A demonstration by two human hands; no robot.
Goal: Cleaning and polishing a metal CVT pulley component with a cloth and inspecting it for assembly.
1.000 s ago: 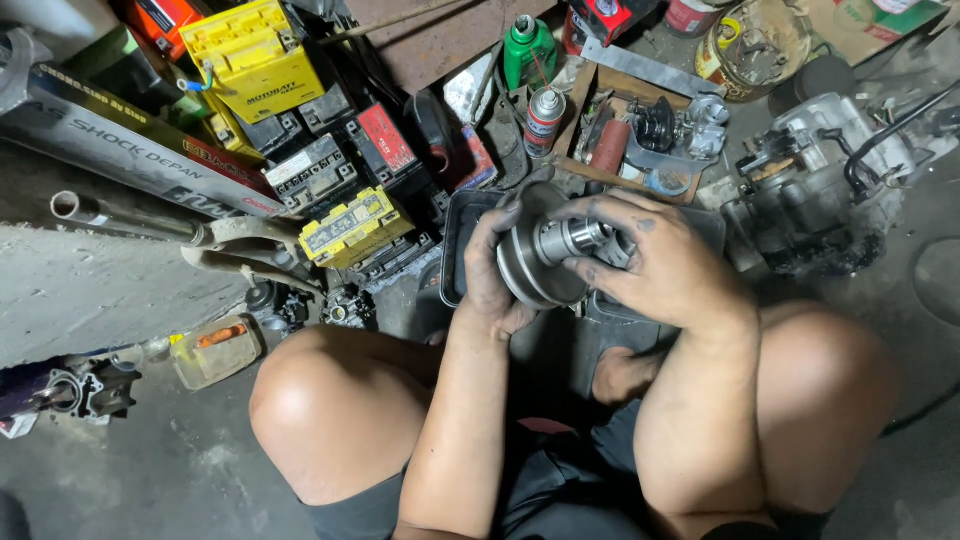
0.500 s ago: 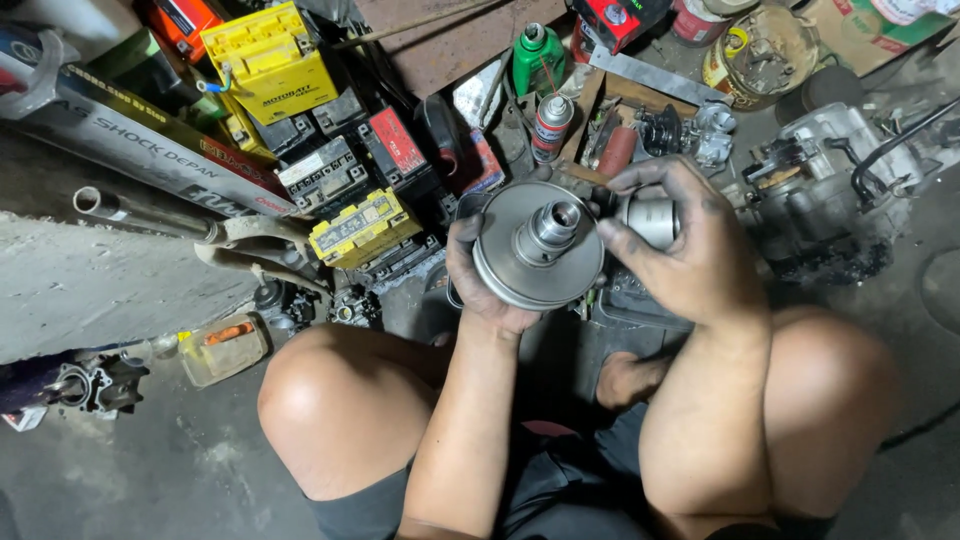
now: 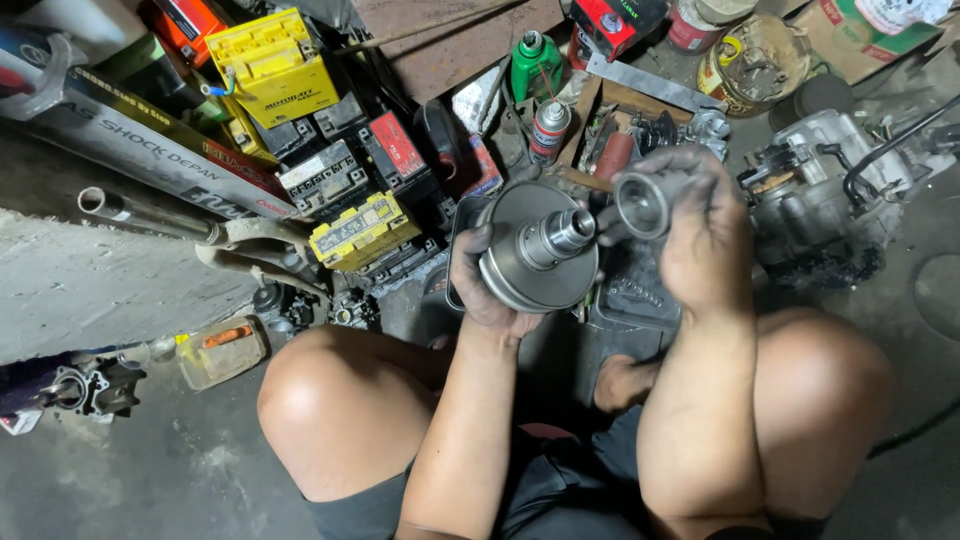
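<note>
Left hand [image 3: 492, 290] clamps the round metal disc [image 3: 535, 250] by its rim, right hand [image 3: 695, 235] grips the metal sleeve [image 3: 643, 203] just off its shaft — mid-strip; next likely needs parking the sleeve.

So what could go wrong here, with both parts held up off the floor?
The left hand alone holds the round pulley; greasy fingers might let it slip onto the tray below. The small metal sleeve in the right hand could drop and get lost among the scattered parts.
</note>
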